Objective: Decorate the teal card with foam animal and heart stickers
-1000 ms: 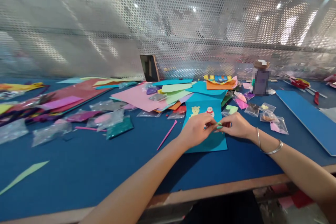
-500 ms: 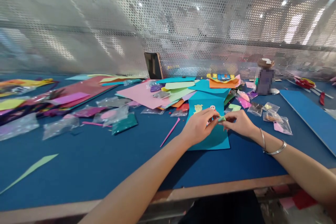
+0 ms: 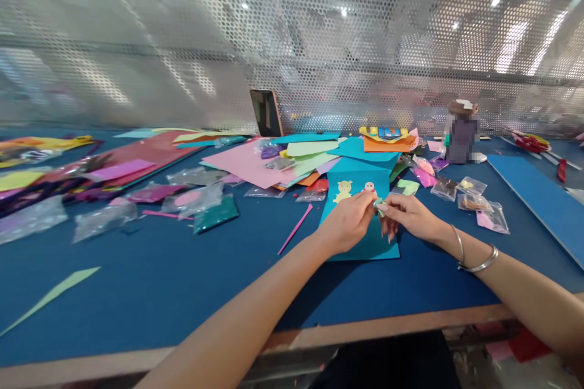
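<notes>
My left hand and my right hand meet over a turquoise card lying on the blue table. Both pinch a small light-green piece between their fingertips. The card carries a yellow animal sticker and a red-and-white figure sticker near its top edge. My right wrist wears two metal bangles.
Coloured paper sheets and several small plastic bags lie scattered behind and beside the card. A phone leans on the perforated metal screen. A pink strip lies left of the card. A blue board sits at right.
The small green piece stays pinched between both hands. My right hand's lower fingers have spread downward, and the hands have shifted slightly up the card.
</notes>
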Demonstrator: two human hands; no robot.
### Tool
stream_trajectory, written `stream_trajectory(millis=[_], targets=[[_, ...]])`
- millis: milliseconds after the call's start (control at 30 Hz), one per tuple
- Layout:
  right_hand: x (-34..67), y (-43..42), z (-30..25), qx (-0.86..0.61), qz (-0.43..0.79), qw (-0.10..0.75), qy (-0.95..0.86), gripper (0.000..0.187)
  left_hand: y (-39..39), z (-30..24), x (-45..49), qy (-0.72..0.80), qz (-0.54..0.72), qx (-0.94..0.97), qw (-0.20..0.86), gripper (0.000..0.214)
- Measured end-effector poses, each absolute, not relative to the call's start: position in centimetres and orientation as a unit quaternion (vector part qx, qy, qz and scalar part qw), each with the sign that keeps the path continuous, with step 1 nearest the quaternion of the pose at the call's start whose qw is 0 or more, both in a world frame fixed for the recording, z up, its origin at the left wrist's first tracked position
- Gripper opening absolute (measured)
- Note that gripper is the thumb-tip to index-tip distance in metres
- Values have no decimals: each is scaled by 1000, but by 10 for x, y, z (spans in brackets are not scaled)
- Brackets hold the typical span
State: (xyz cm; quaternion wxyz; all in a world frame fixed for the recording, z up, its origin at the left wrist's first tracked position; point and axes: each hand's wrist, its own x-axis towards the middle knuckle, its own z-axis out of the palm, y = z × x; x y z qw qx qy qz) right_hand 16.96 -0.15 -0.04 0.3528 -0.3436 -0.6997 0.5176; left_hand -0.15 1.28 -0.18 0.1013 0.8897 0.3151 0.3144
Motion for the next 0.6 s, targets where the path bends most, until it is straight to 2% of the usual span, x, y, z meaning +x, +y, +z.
stream_trajectory(millis=[300, 600], targets=[[175, 5, -2, -334, 571, 369, -653, 41, 11, -2, -4, 289, 318, 900, 70, 24], [171, 5, -5, -349, 596, 363, -625, 47, 11, -3, -2, 270, 341, 900, 32, 20]])
